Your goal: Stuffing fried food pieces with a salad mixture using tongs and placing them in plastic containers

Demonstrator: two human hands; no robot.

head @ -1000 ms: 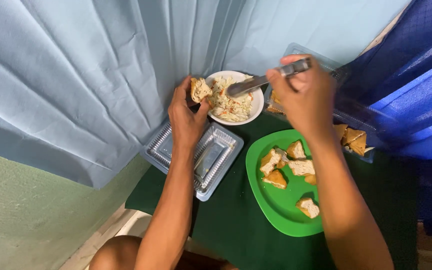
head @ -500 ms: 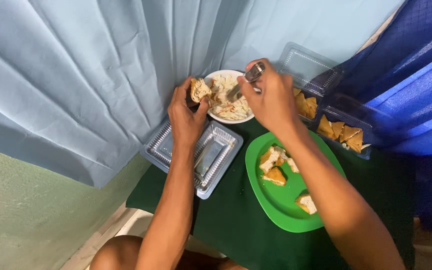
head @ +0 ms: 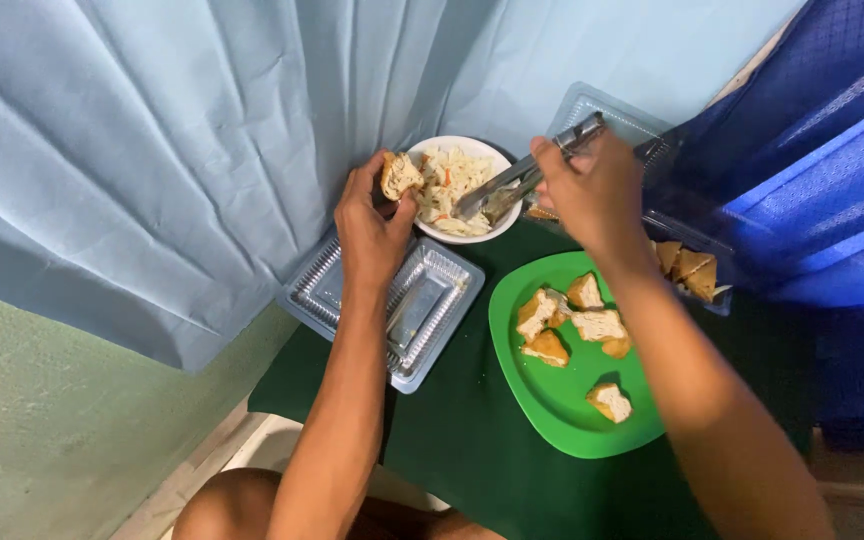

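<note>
Gripping a split brown piece of fried food (head: 400, 176) between thumb and fingers, the left hand (head: 372, 230) holds it at the rim of the white bowl (head: 472, 232), just as it did a second ago. The right hand (head: 592, 190), fingers wrapped around the handle of metal tongs (head: 517, 180), has swung back from over the bowl half a second ago, and the tong tips now sit in the shredded filling (head: 452, 185), so the scooping looks under way with the piece waiting beside it, unfilled as far as I can tell. Below the left wrist lies a clear plastic tray (head: 332, 290), and a green plate (head: 552, 400) carries five more pieces (head: 572, 325). Another clear container (head: 697, 270) holds further pieces at the right. Everything rests on a dark green cloth (head: 452, 440), with pale blue curtain (head: 172, 150) behind and blue fabric (head: 822, 180) at the right.
</note>
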